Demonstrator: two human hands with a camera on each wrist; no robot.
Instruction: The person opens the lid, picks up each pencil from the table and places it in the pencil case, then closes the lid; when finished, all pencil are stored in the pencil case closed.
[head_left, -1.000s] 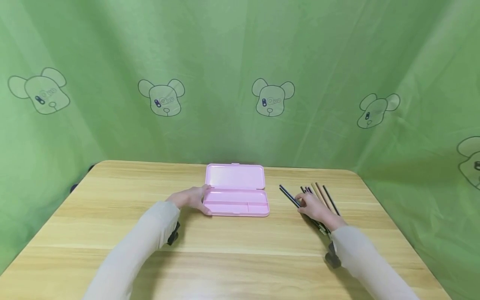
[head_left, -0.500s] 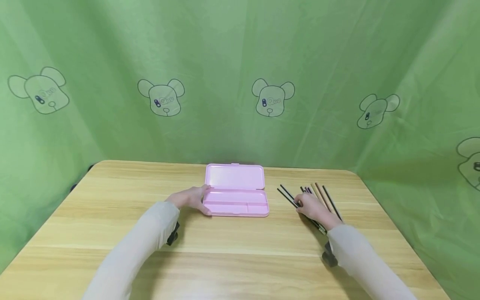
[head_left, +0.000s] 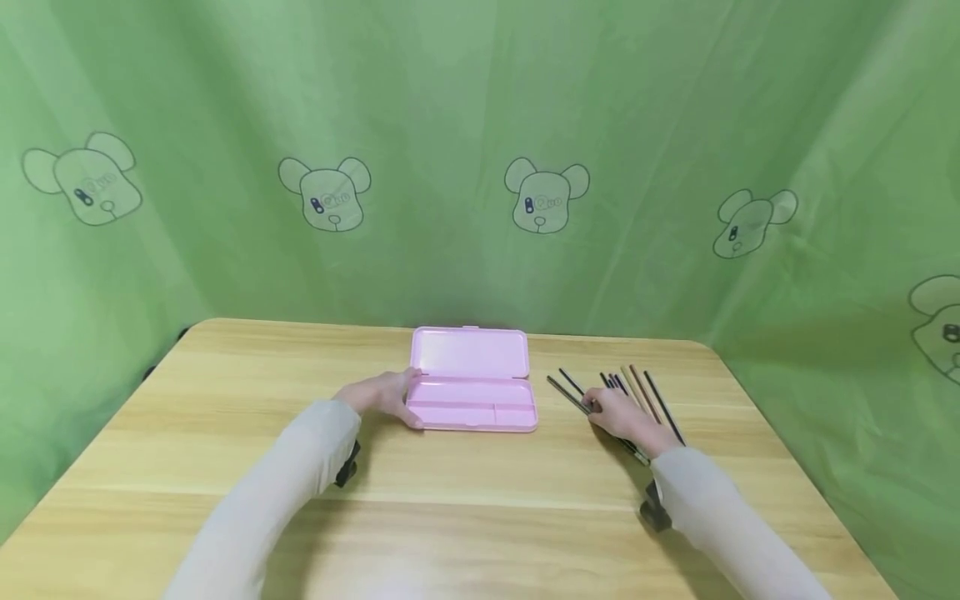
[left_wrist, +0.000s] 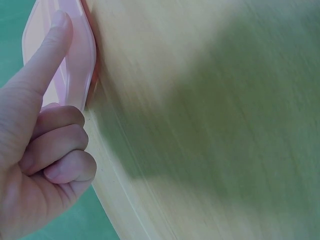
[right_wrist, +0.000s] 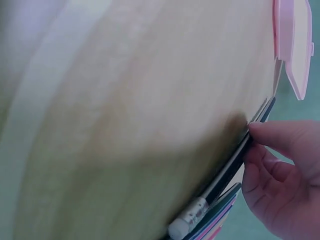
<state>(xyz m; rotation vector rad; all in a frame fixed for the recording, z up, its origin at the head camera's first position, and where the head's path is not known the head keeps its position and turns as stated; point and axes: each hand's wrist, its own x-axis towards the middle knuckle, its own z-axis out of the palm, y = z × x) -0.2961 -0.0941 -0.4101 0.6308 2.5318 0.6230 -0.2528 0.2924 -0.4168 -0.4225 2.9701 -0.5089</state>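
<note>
A pink pencil case [head_left: 472,392] lies open mid-table, lid [head_left: 470,352] tipped back. My left hand [head_left: 386,396] holds its left end between thumb and index finger. In the left wrist view the index finger [left_wrist: 47,55] lies straight along the case [left_wrist: 80,60] and the other fingers are curled. My right hand [head_left: 618,412] pinches a dark pencil [head_left: 566,393] at the left side of a loose bunch of pencils [head_left: 641,392]. The right wrist view shows the fingers [right_wrist: 280,150] on that black pencil [right_wrist: 225,172], its eraser end toward the wrist, with the case [right_wrist: 292,45] beyond.
The wooden table [head_left: 480,500] has rounded far corners. A green cloth with bear prints [head_left: 480,125] hangs behind and at both sides. Black wrist mounts [head_left: 347,467] sit under each sleeve.
My right hand has drawn the dark pencil leftward, away from the bunch and toward the case. The left hand and the case have not moved.
</note>
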